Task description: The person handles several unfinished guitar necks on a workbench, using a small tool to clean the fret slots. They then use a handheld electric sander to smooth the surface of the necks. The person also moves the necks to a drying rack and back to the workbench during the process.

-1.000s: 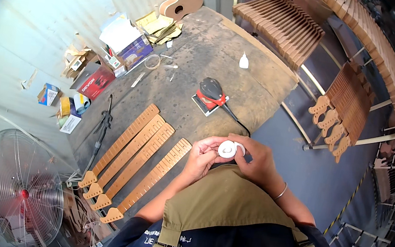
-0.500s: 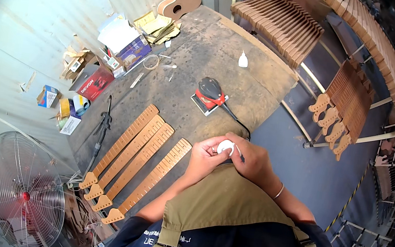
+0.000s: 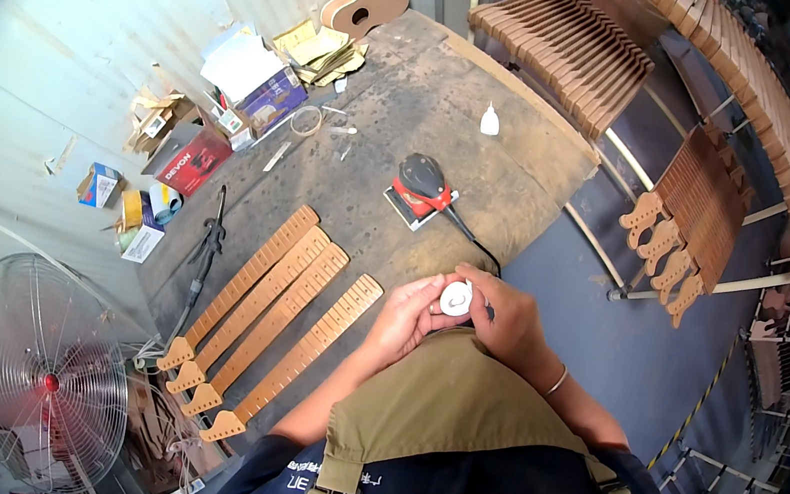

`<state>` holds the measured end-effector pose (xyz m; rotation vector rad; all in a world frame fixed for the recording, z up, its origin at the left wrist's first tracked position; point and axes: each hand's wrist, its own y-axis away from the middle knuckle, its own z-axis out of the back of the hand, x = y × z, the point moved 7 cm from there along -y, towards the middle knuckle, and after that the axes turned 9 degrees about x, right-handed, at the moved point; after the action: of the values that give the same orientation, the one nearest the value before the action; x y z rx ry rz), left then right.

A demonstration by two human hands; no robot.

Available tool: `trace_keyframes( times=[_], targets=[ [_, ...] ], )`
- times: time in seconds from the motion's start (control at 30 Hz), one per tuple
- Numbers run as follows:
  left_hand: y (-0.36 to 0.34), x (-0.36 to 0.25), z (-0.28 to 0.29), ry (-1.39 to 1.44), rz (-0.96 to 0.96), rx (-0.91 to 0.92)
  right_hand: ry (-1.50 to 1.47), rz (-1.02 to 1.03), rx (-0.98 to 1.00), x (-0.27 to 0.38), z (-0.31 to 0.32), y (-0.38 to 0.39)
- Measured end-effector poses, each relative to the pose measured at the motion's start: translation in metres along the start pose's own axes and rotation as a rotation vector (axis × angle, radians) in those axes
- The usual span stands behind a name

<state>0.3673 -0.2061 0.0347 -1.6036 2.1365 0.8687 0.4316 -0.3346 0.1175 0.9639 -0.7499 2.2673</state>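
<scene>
At the near edge of the workbench, in front of my apron, a small white round disc [image 3: 456, 298] with a curved mark on its face sits between my two hands. My left hand [image 3: 402, 317] supports it from the left, fingers curled at its rim. The fingers of my right hand [image 3: 510, 321] close on its right side. A small dark piece [image 3: 490, 313] shows by the right fingers; I cannot make out what it is. Just beyond the hands lies a red and black palm sander [image 3: 421, 182], its cord running toward me.
Several fretted guitar necks [image 3: 308, 346] lie left on the workbench [image 3: 375, 103]. A white nozzle bottle [image 3: 490, 121] stands farther back. Boxes [image 3: 193, 158], sandpaper sheets [image 3: 321, 53] and a guitar body [image 3: 367, 1] line the wall. An air gun [image 3: 210, 246], fan [image 3: 48, 380] and neck racks [image 3: 563, 53] surround it.
The white disc has turned so that more of its face shows, and my left thumb has drawn back off it. The sander and the necks stay where they were.
</scene>
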Motion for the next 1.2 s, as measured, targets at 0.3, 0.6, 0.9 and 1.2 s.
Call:
trace_keyframes(
  times=[0.3, 0.6, 0.9, 1.2],
  targets=[
    [0.005, 0.018, 0.0, 0.196, 0.104, 0.124, -0.016, -0.034, 0.136, -0.003, -0.005, 0.002],
    [0.003, 0.034, 0.002, 0.317, 0.1, 0.165, -0.082, 0.039, 0.296, 0.018, -0.003, 0.007],
    [-0.005, 0.038, 0.0, 0.2, 0.089, 0.088, -0.2, -0.045, 0.318, 0.0, 0.002, 0.013],
    [-0.032, 0.084, 0.045, -0.49, 0.335, -0.263, -0.546, -0.502, 0.049, -0.155, -0.005, 0.089]
  ],
)
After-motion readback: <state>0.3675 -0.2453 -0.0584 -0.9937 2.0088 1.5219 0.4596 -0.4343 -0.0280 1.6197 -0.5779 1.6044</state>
